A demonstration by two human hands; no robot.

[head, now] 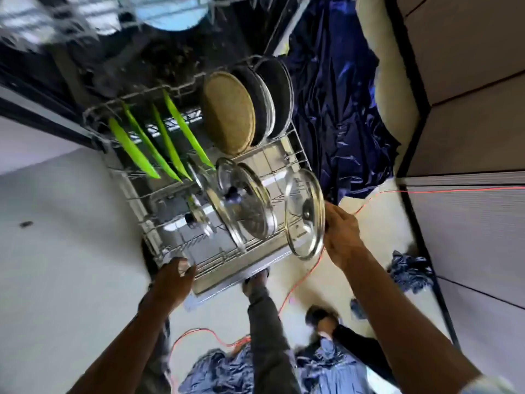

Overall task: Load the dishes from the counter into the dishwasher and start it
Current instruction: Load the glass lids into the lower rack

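A: Head view, hardest parts first. Upper rack (56, 27) at the top smeared by motion blur, cut off by the frame edge; a pale blue round dish (170, 12) up there, only partly in frame. Dark tub behind the lower rack (159, 245) too murky to read.

B: And the glass lids?

A: Overlapping, so hard to count (at least two, maybe three). Biggest lid (244, 200) leaning on edge mid-rack, dark knob showing through the glass; a smaller one (199, 217) half hidden behind it to the left.

B: Right hand?

A: Right hand (342, 234) clenched around the rim of another glass lid (305, 214), held upright at the rack's right edge, over the wire side. Fingertips hidden behind the glass; thumb side toward the camera. Forearm running in from the lower right corner, fairly straight.

B: Left?

A: Left hand (174, 275) at the rack's near left corner, fingers curled against the front wire. Resting or gripping: cannot tell, blurred. Arm coming up from the bottom left.

B: Rest of the load?

A: Four green plates (133, 149) standing in the left tines, tilted. Tan plate (228, 113) upright at the back right, two dark pans (277, 98) stacked just behind it.

B: Around the machine?

A: Shiny blue cloth (341, 115) on the floor to the right, thin red cable (301, 280) trailing past the hand, a foot (255, 280) under the open door's edge.
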